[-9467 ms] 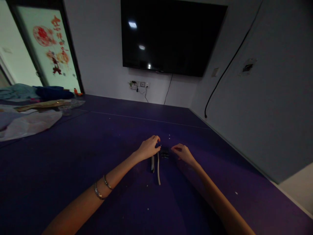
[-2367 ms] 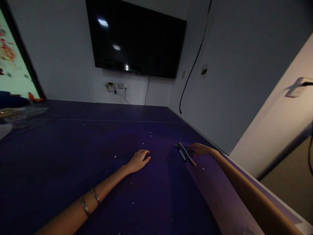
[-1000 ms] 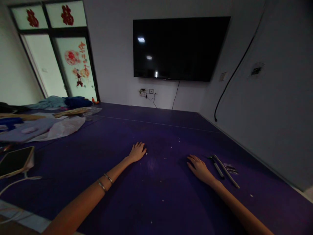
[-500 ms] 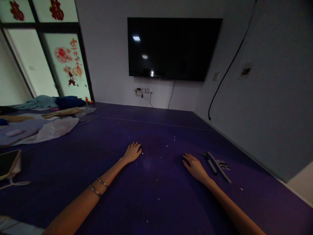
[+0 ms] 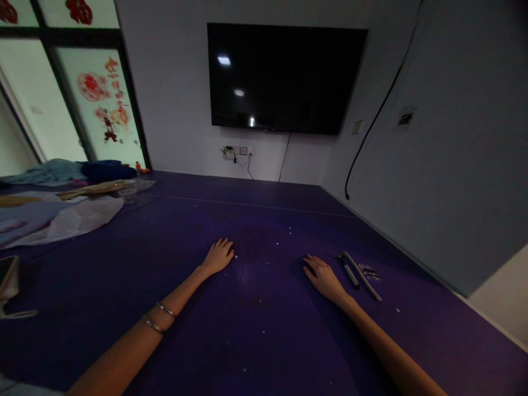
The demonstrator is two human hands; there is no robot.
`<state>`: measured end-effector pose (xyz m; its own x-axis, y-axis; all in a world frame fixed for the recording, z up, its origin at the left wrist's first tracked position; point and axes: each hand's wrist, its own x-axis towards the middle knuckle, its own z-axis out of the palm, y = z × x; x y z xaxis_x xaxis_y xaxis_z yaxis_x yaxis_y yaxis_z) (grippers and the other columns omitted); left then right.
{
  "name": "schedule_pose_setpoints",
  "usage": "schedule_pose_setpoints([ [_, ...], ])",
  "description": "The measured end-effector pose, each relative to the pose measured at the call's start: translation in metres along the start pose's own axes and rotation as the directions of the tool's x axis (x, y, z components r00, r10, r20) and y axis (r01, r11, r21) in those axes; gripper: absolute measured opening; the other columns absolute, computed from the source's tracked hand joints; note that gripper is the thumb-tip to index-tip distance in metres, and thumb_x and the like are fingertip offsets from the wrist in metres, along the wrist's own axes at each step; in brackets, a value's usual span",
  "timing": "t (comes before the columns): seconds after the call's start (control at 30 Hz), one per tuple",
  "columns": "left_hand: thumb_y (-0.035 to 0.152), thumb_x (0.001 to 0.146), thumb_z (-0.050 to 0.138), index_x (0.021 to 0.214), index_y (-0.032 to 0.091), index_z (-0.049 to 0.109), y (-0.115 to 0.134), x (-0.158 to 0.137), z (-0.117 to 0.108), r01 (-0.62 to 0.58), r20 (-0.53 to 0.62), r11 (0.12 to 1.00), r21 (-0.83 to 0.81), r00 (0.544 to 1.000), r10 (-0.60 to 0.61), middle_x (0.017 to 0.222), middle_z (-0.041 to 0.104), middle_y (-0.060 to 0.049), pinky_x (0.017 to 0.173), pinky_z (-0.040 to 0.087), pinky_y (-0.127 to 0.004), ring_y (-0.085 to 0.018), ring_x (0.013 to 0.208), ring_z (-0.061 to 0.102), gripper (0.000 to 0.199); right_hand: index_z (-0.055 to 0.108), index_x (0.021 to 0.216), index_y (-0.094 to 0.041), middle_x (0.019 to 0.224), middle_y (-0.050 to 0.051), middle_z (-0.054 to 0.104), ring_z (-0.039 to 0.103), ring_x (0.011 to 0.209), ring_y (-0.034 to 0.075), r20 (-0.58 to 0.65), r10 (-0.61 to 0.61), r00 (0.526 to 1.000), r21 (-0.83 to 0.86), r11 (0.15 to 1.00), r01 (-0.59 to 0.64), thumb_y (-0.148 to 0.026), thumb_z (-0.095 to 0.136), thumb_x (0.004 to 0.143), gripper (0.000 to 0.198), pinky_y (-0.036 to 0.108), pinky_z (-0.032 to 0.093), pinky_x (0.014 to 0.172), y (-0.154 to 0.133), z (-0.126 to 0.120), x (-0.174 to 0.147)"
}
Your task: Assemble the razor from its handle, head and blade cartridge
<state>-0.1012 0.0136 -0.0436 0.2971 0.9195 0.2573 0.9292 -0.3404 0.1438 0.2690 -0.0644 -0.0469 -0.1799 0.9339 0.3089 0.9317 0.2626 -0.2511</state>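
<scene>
My left hand (image 5: 217,257) lies palm down on the dark purple tabletop (image 5: 247,319), fingers stretched forward and holding nothing. A tiny white scrap (image 5: 236,256) is by its thumb. Two metal bracelets (image 5: 159,318) circle that forearm. Across from it, my right hand (image 5: 325,279) rests on the same surface, palm down with fingers extended and nothing in it. Just to its right lie a grey pen-like tool with a dark end (image 5: 351,275) and a long thin pale strip (image 5: 363,276). A small clear wrapper with dark marks (image 5: 369,271) sits beyond the strip.
Fabric and plastic sheeting (image 5: 78,220) cover the table's left side, with a blue cloth bundle (image 5: 107,170) behind. A phone-like device with a cord (image 5: 9,280) is at the left edge. A black cable (image 5: 371,124) hangs along the right wall. A television (image 5: 284,80) is wall-mounted ahead.
The whole view has shifted slightly, so the room and table items appear a little farther left. Both hands stay flat in about the same places on the table.
</scene>
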Motion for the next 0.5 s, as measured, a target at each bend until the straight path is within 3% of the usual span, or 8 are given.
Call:
schedule_pose_setpoints([
  [0.4, 0.038, 0.087, 0.03, 0.124, 0.015, 0.047, -0.0009, 0.0009, -0.0001, 0.003, 0.005, 1.0, 0.012, 1.0, -0.003, 0.136, 0.04, -0.013, 0.102, 0.026, -0.046, -0.03, 0.128, 0.03, 0.047, 0.053, 0.121, -0.013, 0.132, 0.013, 0.046, 0.038, 0.124, 0.025, -0.001, -0.011, 1.0, 0.042, 0.999, 0.011, -0.036, 0.037, 0.086, 0.045, 0.041, 0.03, 0.102, -0.0006, 0.0005, -0.0002],
  [0.5, 0.038, 0.088, 0.029, 0.125, 0.015, 0.047, -0.0018, 0.0015, 0.0001, -0.001, 0.005, 1.0, 0.018, 1.0, 0.001, 0.137, 0.04, -0.012, 0.102, 0.026, -0.046, -0.03, 0.128, 0.03, 0.048, 0.052, 0.121, -0.01, 0.13, 0.015, 0.048, 0.042, 0.121, 0.023, -0.054, 0.006, 0.999, 0.087, 0.996, -0.002, -0.034, 0.039, 0.084, 0.046, 0.037, 0.031, 0.102, 0.0051, -0.0069, 0.0022],
])
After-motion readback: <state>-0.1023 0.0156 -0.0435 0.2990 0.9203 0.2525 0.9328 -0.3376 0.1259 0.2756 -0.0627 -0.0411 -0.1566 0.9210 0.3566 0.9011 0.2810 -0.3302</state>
